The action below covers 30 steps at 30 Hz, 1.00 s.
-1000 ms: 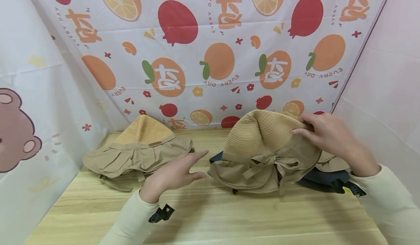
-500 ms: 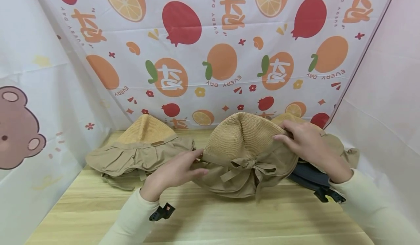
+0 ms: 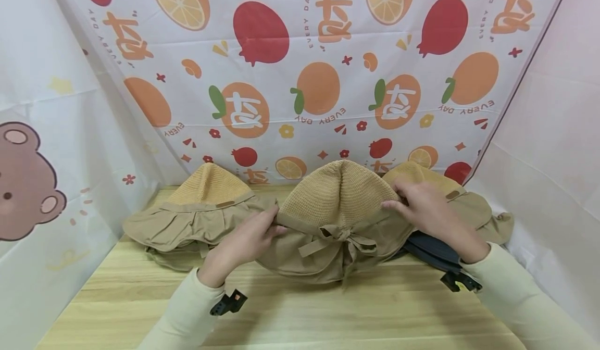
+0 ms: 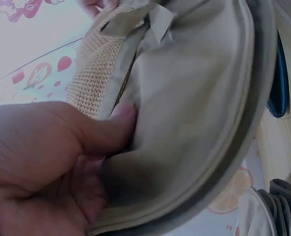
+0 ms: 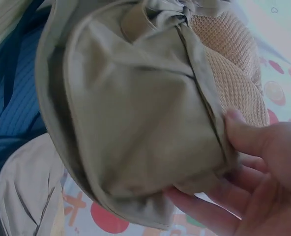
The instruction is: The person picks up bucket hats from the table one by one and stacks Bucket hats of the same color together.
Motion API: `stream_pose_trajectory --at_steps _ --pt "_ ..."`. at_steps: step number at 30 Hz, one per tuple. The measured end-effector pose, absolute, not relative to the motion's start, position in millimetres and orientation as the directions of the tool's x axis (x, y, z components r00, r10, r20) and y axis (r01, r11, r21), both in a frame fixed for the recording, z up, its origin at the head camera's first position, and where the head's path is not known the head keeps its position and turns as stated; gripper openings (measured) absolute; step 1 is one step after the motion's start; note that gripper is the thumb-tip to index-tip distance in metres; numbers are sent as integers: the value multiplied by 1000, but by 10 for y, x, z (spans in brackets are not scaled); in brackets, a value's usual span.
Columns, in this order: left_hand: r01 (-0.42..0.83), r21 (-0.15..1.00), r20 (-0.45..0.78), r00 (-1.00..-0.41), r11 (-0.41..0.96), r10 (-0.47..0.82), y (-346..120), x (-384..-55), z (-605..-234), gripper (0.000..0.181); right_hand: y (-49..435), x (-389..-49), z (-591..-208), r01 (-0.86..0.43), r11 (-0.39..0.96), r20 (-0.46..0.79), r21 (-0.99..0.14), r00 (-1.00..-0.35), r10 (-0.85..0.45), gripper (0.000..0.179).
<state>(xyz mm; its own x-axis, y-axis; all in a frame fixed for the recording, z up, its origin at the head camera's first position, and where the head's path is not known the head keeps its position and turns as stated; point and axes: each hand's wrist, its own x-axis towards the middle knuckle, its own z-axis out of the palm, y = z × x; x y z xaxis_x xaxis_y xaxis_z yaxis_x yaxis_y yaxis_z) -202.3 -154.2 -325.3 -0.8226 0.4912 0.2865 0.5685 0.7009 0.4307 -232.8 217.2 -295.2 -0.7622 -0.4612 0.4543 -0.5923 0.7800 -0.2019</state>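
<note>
Between both hands is a sun hat [image 3: 323,204] with a woven straw crown, a khaki cloth brim and a bow tied at the front. The left hand [image 3: 244,243] pinches its left side where crown meets brim; in the left wrist view the thumb [image 4: 118,123] presses on the cloth. On the other side the right hand [image 3: 428,212] pinches the hat's right edge, its thumb [image 5: 244,135] on the band in the right wrist view. The brim's underside is hidden.
A similar straw-and-khaki hat [image 3: 201,220] lies at the left of the wooden table [image 3: 300,313]. Another such hat [image 3: 473,209] is at the right, over a dark blue item [image 3: 433,251]. A fruit-print curtain [image 3: 276,89] hangs behind.
The right hand has carried the bow-tied hat leftward, uncovering the hat at the right. The left hand, earlier apart from it with fingers extended, now pinches its left side.
</note>
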Motion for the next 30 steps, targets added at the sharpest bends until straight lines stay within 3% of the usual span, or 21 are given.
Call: stream_pose_trajectory --at_steps 4,10,18,25,30 --pt "610 402 345 -792 683 504 -1585 -2015 -3257 12 2186 -2335 -2956 -600 758 290 -256 -795 -532 23" --pt "590 412 319 -807 694 497 -1678 -2012 -3230 10 2215 -2359 -2998 -654 697 154 -294 -752 -641 19" --pt "584 437 280 -811 684 514 -1872 -1998 -3131 19 2173 -2404 -3122 -638 692 114 -340 -758 -643 31" --pt "571 404 289 -821 715 492 -2173 -1970 -3014 23 1986 -2411 -3201 -647 704 172 -293 -760 -627 11" --pt "552 410 261 -834 726 487 -2371 -1963 -2893 9 1868 -2421 -3200 -657 700 201 -280 -753 -627 9"
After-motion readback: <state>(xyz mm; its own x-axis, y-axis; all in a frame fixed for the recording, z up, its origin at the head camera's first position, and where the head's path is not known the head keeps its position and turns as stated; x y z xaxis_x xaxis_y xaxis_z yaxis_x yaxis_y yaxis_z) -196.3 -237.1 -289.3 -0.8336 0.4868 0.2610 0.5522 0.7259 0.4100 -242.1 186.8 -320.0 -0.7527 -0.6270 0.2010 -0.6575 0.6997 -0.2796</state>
